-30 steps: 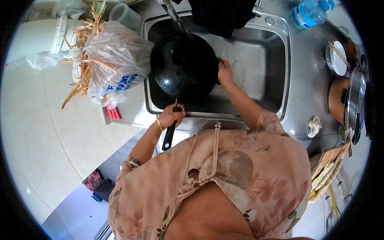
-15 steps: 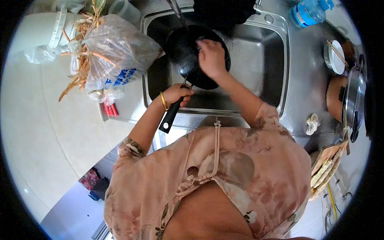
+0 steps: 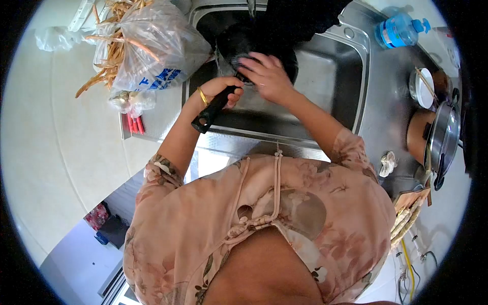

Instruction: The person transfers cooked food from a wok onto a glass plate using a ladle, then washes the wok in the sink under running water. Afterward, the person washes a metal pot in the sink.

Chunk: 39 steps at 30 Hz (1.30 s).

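Note:
A black frying pan is held over the steel sink, its handle angled toward my body at lower left. My left hand, with a gold bangle at the wrist, is closed around that handle near the pan. Stretched across the pan is my right hand, fingers apart and slightly blurred. Its fingertips are over or touching the pan surface; I cannot tell which. Water from the faucet seems to run at the pan's far side. A dark head of hair hides part of the pan and sink.
Left of the sink lies a plastic bag with dried brown stalks poking out. A blue pump bottle stands at back right. Further right are a white bowl with chopsticks, a lidded pot and a crumpled white cloth.
The pan has tilted, with its handle raised and swung left. My right hand has moved slightly down and its fingers have spread. The whole view has shifted a little.

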Tool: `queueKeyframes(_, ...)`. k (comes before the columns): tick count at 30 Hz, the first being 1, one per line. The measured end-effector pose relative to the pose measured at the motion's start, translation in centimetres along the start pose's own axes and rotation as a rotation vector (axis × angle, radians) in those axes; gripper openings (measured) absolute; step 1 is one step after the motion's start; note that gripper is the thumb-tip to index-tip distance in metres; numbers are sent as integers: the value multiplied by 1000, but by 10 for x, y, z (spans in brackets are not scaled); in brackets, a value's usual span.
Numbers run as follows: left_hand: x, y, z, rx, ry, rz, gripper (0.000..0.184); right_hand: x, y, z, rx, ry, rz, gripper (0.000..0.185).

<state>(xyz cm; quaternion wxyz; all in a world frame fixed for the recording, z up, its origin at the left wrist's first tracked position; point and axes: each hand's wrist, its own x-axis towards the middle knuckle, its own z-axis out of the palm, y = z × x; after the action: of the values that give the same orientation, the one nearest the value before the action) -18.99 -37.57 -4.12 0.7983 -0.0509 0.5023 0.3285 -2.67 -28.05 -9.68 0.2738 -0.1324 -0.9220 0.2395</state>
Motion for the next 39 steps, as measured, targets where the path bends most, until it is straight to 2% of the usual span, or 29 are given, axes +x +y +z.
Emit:
queueKeyframes(1, -3, 2, 12, 27, 35, 56, 19, -14, 4, -2, -14, 39, 29, 34)
queueKeyframes(4, 3, 3, 15, 27, -2, 20, 20, -44, 9, 1, -52, 119, 184, 39)
queueKeyframes(5, 6, 3, 18, 58, -17, 37, 20, -42, 11, 7, -6, 164, 172, 39)
queueKeyframes(8, 15, 10, 27, 307, 84, -19, 20, 16, 5, 3, 44, 50, -31, 34)
queueKeyframes(9, 11, 14, 32, 255, 54, 0, 20, 34, 17, 6, 85, -32, -56, 32)
queueKeyframes(10, 12, 19, 29, 350, 48, -11, 19, 52, 33, 11, 125, -114, -79, 29)
queueKeyframes(12, 15, 27, 25, 417, -20, -16, 21, 87, 53, 19, 70, -106, -45, 26)
queueKeyframes(13, 14, 30, 27, 255, -67, -32, 25, 88, 57, 14, -15, -18, 32, 25)
queueKeyframes(16, 18, 38, 27, -221, -1, 20, 28, 48, 49, 3, 72, 165, 86, 26)
queueKeyframes(17, 21, 41, 15, -308, -143, 0, 28, 24, 38, -2, 127, 226, 95, 28)
queueKeyframes(21, 33, 42, 41, -363, 20, 103, 25, -5, 6, -3, 309, 455, 198, 26)
queueKeyframes(24, 38, 55, 37, -265, -174, 200, 25, 16, 13, -10, 352, 482, 194, 23)
queueKeyframes(25, 36, 61, 36, -257, -175, 169, 26, 16, 21, -11, 308, 470, 157, 23)
queueKeyframes(28, 30, 73, 53, -217, -113, 119, 30, 13, 53, -12, 59, 470, 246, 22)
queueKeyframes(29, 35, 76, 54, -274, -125, 143, 30, 10, 63, -12, -92, 435, 309, 23)
queueKeyframes(32, 58, 96, 55, -438, -163, 203, 28, 5, 55, -14, -112, 488, 665, 22)
queueKeyframes(33, 60, 104, 55, -489, -169, 211, 27, -1, 45, -14, -73, 524, 509, 22)
queueKeyframes(36, 60, 114, 46, -530, -170, 206, 23, -10, 32, -6, 13, 604, 459, 23)
queueKeyframes(39, 58, 114, 50, -547, -102, 183, 22, -19, 67, 9, 135, 591, 702, 24)
